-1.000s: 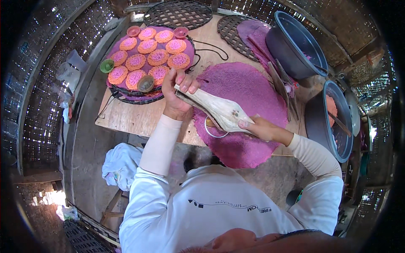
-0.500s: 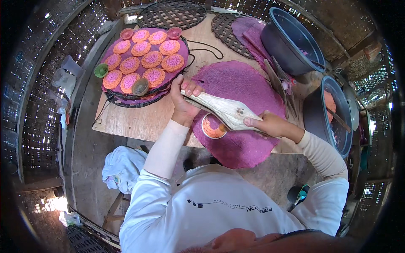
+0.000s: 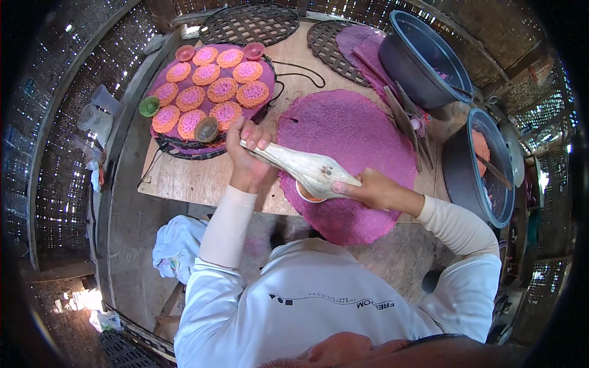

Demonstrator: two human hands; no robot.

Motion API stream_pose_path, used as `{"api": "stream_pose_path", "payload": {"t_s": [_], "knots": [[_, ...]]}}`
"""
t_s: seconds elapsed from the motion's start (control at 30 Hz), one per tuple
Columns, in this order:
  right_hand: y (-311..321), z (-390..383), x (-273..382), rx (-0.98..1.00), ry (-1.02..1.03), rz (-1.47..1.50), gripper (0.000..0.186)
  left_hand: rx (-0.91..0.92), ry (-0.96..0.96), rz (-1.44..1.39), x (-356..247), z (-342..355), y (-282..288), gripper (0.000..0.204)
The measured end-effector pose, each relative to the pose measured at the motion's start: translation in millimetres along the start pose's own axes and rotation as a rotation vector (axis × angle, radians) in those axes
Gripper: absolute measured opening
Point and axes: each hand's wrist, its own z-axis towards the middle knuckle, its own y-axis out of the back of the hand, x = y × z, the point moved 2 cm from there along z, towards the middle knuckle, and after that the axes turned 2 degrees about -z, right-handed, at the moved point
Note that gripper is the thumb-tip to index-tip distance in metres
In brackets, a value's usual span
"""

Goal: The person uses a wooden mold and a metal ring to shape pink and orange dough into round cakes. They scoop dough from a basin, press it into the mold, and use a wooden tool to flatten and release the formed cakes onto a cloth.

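My left hand (image 3: 246, 153) is wrapped round the narrow end of a pale, wooden-looking hand press (image 3: 307, 167). At its other end my right hand (image 3: 375, 190) grips it, thumb on top. The press is wide in the middle, with several small dark holes there. Beneath it, mostly hidden, a white-rimmed ring (image 3: 307, 195) with orange strands inside lies on a round purple mat (image 3: 350, 122). Left of the mat, a purple-covered round tray (image 3: 165, 80) carries several lacy orange-and-pink discs (image 3: 222, 90), beside small red, green and brown cups (image 3: 206, 129).
Two dark basins (image 3: 429, 67) (image 3: 457, 178) stand at the right, the nearer one holding an orange mass and a stick. Round woven racks (image 3: 251, 27) lie at the back of the wooden table (image 3: 184, 178). A light-blue cloth (image 3: 178, 245) hangs below the table's front edge.
Both hands have shifted left and slightly nearer with the press. It now covers more of the white-rimmed ring.
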Motion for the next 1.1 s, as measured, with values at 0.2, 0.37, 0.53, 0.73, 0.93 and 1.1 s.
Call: {"api": "stream_pose_path", "payload": {"t_s": [0.2,0.37,0.53,0.73,0.93,1.1], "knots": [[12,-19,-22,-0.119,0.002,-0.035,0.077,0.215,0.145,-0.187,22,-2,-14,0.030],[21,-38,-8,-0.267,0.136,0.077,0.069,0.622,-0.054,1.111,24,-16,-51,0.053],[3,6,-13,-0.144,0.390,0.708,0.063,0.584,-0.219,1.385,36,-30,-82,0.043],[-70,47,-24,-0.338,0.614,0.138,0.079,0.211,-0.597,1.461,2,-50,-34,0.038],[-80,52,-19,-0.572,0.506,-0.179,0.096,0.006,-0.470,1.348,-18,-55,-2,0.039],[-47,7,-28,-0.512,0.509,0.124,0.105,-0.053,-0.381,1.341,-24,-62,6,0.039]]}}
